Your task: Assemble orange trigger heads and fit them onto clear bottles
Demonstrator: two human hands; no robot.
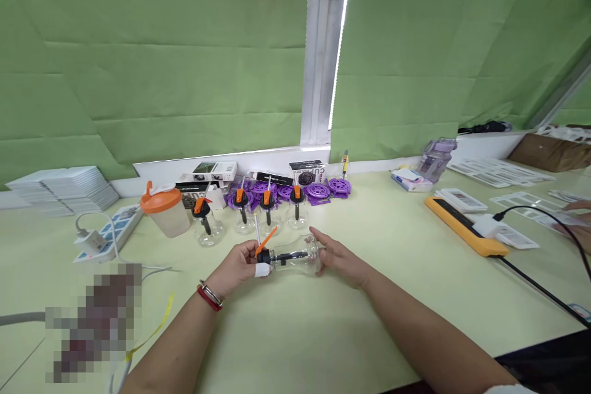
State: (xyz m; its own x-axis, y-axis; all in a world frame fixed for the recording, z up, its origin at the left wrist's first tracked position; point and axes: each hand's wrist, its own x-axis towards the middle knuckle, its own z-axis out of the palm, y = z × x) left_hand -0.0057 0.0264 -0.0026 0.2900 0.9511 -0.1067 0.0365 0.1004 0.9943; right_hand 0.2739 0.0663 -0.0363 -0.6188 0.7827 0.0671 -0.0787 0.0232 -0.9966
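A clear glass dispenser bottle (298,257) lies sideways between my hands, with a dark tube inside and a black cap bearing a raised orange lever. My left hand (240,268), one finger wrapped in white, grips it at the cap end. At the base, my right hand (335,257) curls its fingers around the glass. Behind them several similar bottles stand upright with orange levers on black caps; the nearest to the left is one bottle (210,235), and another bottle (298,217) is farthest right.
An orange-lidded cup (172,221), a white power strip (117,231) and stacked white boxes (69,189) are at the left. Purple plastic discs (318,192) lie at the back. To the right are a yellow power strip (466,228), a purple water bottle (436,160) and another person's hand (577,221).
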